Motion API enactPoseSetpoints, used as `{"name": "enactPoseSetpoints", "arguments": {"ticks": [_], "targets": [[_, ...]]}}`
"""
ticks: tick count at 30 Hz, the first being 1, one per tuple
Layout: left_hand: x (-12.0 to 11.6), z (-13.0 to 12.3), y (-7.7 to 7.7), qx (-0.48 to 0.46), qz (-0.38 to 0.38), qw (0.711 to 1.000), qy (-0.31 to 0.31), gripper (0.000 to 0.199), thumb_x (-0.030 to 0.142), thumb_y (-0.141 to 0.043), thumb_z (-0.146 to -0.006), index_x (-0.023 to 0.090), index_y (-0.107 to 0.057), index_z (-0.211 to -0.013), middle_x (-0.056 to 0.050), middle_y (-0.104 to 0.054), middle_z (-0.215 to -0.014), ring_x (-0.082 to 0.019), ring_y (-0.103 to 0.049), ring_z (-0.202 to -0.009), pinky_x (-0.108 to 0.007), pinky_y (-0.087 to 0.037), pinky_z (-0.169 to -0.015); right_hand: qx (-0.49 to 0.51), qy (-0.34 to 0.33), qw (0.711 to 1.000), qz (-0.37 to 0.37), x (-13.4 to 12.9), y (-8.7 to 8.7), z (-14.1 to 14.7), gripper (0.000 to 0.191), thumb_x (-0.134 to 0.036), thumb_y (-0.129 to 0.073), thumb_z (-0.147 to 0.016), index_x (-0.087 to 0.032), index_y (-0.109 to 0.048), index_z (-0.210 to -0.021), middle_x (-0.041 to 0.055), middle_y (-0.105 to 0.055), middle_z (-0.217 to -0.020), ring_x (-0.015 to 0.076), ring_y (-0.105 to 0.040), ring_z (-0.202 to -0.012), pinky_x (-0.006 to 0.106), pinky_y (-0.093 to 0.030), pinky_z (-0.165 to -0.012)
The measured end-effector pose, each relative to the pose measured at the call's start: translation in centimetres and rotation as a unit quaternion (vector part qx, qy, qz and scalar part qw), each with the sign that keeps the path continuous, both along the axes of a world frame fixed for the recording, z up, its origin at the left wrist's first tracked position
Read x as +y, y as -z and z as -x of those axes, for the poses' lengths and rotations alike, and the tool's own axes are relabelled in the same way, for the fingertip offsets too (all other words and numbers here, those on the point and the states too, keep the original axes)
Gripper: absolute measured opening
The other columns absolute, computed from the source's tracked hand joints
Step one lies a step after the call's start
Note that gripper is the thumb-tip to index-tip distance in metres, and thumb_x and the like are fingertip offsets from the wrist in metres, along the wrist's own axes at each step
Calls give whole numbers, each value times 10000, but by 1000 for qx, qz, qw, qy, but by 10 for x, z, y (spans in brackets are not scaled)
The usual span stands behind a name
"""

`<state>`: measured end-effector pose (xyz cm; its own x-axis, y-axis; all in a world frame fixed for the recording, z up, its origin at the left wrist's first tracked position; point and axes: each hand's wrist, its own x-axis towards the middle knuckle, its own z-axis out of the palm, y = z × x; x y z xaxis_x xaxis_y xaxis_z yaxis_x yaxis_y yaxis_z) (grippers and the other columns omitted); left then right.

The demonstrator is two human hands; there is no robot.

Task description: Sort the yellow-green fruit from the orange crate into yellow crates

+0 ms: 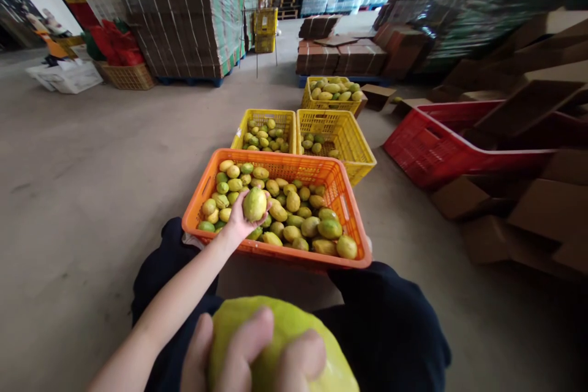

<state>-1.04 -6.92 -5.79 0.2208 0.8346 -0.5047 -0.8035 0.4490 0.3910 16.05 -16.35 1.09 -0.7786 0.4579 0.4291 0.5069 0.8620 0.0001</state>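
"So, what do the hands hold?"

"One fruit each. The left hand, at the end of a bare forearm, is stretched forward and holds a rounded fruit over the orange crate."

"How does that fruit look?"

"Plump and oval, pale yellow-green, with a slightly uneven, mottled skin. Its broad side faces up toward the viewer. The fingers are curled round its sides, clamped on it."

"And the other hand?"

"The right hand is very close to the camera, at the bottom edge, so only part of it shows. Its fingers are bent over the nearer fruit, pressed on it and slightly spread from one another. That fruit is a brighter yellow-green and smooth-looking, blurred and cut off by the bottom edge."

"What lies about them?"

"The orange crate, between two knees in dark trousers, carries many similar fruits, some yellow, some green, several blotched with both. Just behind it stand two yellow crates side by side: the left one with a good layer of fruit, the right one with only a few. A heaped third crate stands beyond, on the concrete floor."
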Motion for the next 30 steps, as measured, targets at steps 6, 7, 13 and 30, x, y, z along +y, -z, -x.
{"name": "enactPoseSetpoints", "arguments": {"ticks": [6,7,13,30], "targets": [[-2,-1,-6,5,5,1000,-13,346,310,-472,-929,253,-598,-1246,-47,-722,-868,-195,-708,-697,-258,-551,-506,-13,8,1000,-13,12,-15,-24,287,-299,-554,-949,-283,-664,-1213,105,-680,-1130,226,-580,-923,358,-443,-760],[-2,-1,-7,8,5,1000,-15,352,313,-483,-922,253,-595,-1251,-45,-721,-870,-196,-710,-698,-257,-550,-506,-27,6,999,-20,18,-17,-29,287,-275,-553,-948,-283,-663,-1213,101,-679,-1133,225,-575,-924,355,-435,-758],[-3,0,-8,9,-2,1000,-12,370,308,-482,-909,241,-594,-1255,-60,-722,-903,-204,-709,-699,-269,-548,-498,-102,84,991,-2,70,16,-39,336,-305,-609,-905,-243,-671,-1229,93,-689,-1027,211,-548,-803,332,-391,-673],[-5,-7,-11,-5,32,999,-34,338,326,-470,-905,184,-635,-1163,-70,-730,-911,-221,-713,-740,-287,-563,-512,-89,170,972,136,92,78,-23,406,-321,-586,-896,-245,-651,-1290,126,-685,-1086,257,-614,-906,325,-451,-704]]}}
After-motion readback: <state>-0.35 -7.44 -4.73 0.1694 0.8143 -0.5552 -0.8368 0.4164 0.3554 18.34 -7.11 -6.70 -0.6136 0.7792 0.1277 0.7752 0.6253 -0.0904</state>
